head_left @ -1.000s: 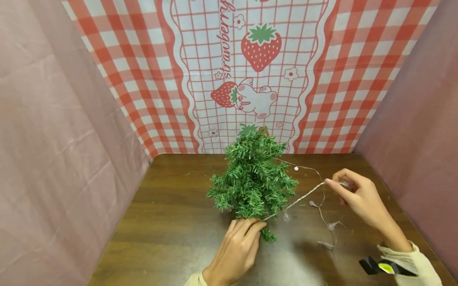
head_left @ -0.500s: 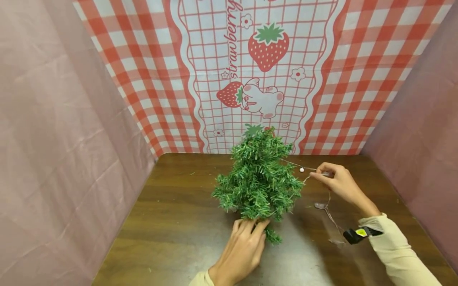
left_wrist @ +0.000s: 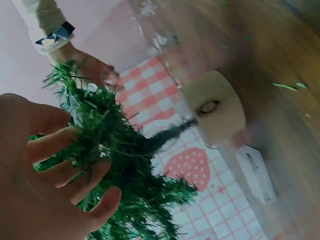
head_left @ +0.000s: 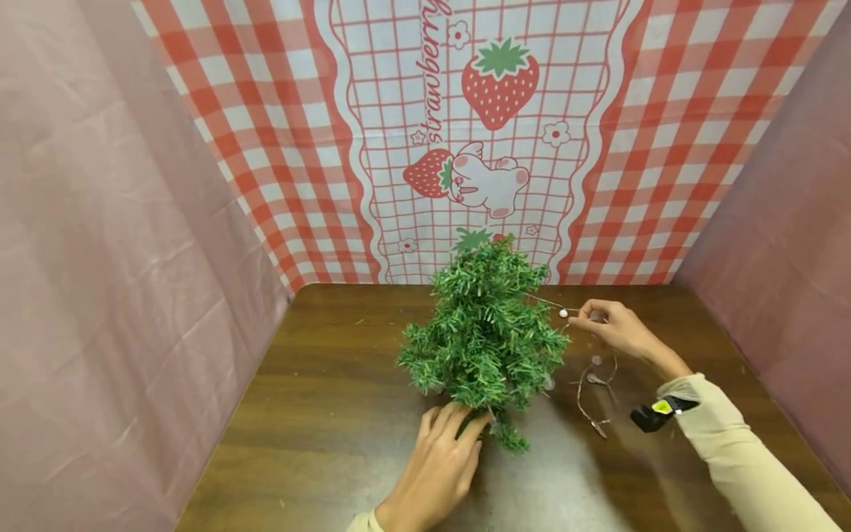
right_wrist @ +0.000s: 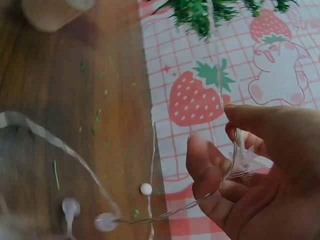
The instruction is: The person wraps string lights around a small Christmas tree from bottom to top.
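Note:
A small artificial Christmas tree (head_left: 482, 325) stands mid-table; its tan base (left_wrist: 220, 110) shows in the left wrist view. The left hand (head_left: 435, 458) grips a low front branch, thumb and index fingertips close together among the needles. A clear star-shaped light (head_left: 494, 425) hangs beside those fingertips. On the tree's right, the right hand (head_left: 614, 325) pinches a thin string of fairy lights (right_wrist: 221, 95) between thumb and index finger. Another star light (right_wrist: 245, 162) sits within the right hand's loosely curled fingers. The wire runs from this pinch up into the branches.
Loose string with clear bulbs (head_left: 594, 378) trails on the brown table (head_left: 319, 414) below the right hand. A white bulb (head_left: 564, 313) hangs behind the tree's right side. A white box-like object (left_wrist: 256, 172) lies near the base. Checked strawberry cloth (head_left: 492, 177) rises behind.
The right hand has moved left and back toward the tree, drawing the string along its right side. The left hand has stayed at the low front branch. The loose string has shifted.

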